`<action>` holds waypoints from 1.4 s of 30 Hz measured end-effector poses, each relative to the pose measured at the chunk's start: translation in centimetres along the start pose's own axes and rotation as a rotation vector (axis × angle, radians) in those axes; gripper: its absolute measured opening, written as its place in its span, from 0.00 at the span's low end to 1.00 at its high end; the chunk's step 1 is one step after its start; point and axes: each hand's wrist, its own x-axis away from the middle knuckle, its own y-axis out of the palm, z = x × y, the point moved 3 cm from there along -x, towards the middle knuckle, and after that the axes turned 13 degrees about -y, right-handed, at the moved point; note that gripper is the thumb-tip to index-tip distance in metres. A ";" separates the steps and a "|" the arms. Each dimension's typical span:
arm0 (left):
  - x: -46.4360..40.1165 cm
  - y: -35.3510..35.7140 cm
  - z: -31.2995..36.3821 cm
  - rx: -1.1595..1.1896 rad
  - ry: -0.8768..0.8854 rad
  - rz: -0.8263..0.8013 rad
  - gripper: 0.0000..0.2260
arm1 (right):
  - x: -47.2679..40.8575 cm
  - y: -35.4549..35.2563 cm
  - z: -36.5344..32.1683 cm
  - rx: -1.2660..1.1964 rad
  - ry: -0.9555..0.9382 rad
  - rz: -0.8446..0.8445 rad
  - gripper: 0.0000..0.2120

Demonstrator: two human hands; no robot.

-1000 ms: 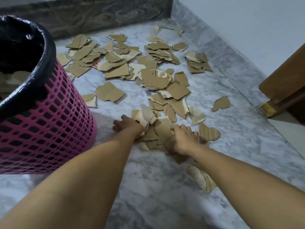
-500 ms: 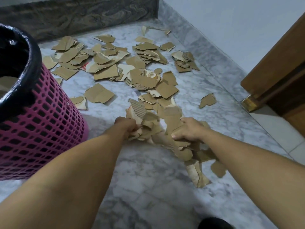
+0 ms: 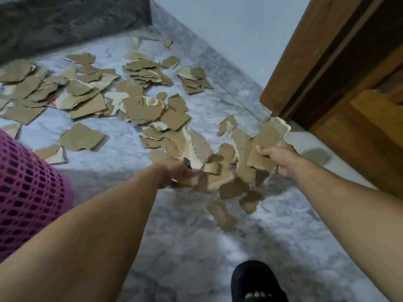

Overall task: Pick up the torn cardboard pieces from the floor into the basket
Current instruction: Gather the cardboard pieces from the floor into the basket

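Cardboard pieces [image 3: 220,171], torn: a bunch is clamped between left hand [image 3: 181,173] and right hand [image 3: 278,159]; more are scattered on floor [image 3: 196,247], basket [image 3: 28,192] near left. Judged light, stiff, slippery; best pinched flat.

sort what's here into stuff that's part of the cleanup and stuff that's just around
Job: cardboard pieces on the floor, bunch held between left hand and right hand, pink basket.

Just around: wooden door, black slipper, wall.
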 end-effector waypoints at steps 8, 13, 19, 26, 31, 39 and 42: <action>-2.5 11.5 0.0 -0.668 0.215 0.139 0.18 | 1.0 -3.8 3.4 0.007 0.080 0.182 0.24; -4.0 15.2 -0.4 -0.760 0.328 0.282 0.22 | 1.3 -4.8 5.2 0.026 0.079 0.222 0.20; -4.5 15.3 -1.2 -0.564 0.246 0.240 0.19 | 1.3 -4.9 6.3 0.017 0.083 0.257 0.22; -3.5 12.2 0.1 -0.450 0.188 0.217 0.18 | 1.3 -4.4 4.1 0.034 0.082 0.279 0.28; -0.7 5.8 4.2 -0.459 0.222 0.260 0.13 | 1.4 -2.1 -2.3 0.030 -0.003 0.184 0.23; 9.1 -7.2 11.5 -0.525 0.266 0.389 0.15 | 3.1 5.5 -16.9 -0.002 -0.176 -0.121 0.21; 15.2 -13.3 13.3 -0.562 0.301 0.561 0.14 | 3.1 9.2 -22.7 -0.018 -0.267 -0.210 0.33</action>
